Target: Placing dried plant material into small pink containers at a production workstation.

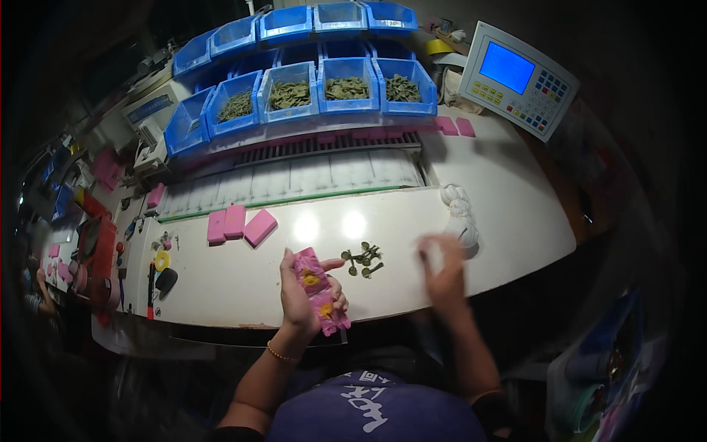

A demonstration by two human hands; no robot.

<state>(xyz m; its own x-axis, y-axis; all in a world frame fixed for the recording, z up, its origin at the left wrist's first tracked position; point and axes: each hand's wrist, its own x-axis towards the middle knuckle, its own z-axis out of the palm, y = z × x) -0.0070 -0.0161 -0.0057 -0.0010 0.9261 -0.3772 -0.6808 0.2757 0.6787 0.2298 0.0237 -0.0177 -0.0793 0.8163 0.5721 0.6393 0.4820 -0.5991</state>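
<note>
My left hand is wrapped round a long pink packet with two yellow patches and a crinkled lower end. To the right of it, a small pile of dark green dried pieces with stems lies on the white table. My right hand is raised beyond that pile and smeared by motion, so its fingers cannot be made out. Just past it sits a white lumpy bundle, partly hidden behind the fingers. Three pink packets lie together on the table at the left.
Blue bins stand in rows at the back, several holding dried green leaves. Before them runs a pale panel with a green edge. A control box with a blue screen stands back right. A yellow ring and red machine are left.
</note>
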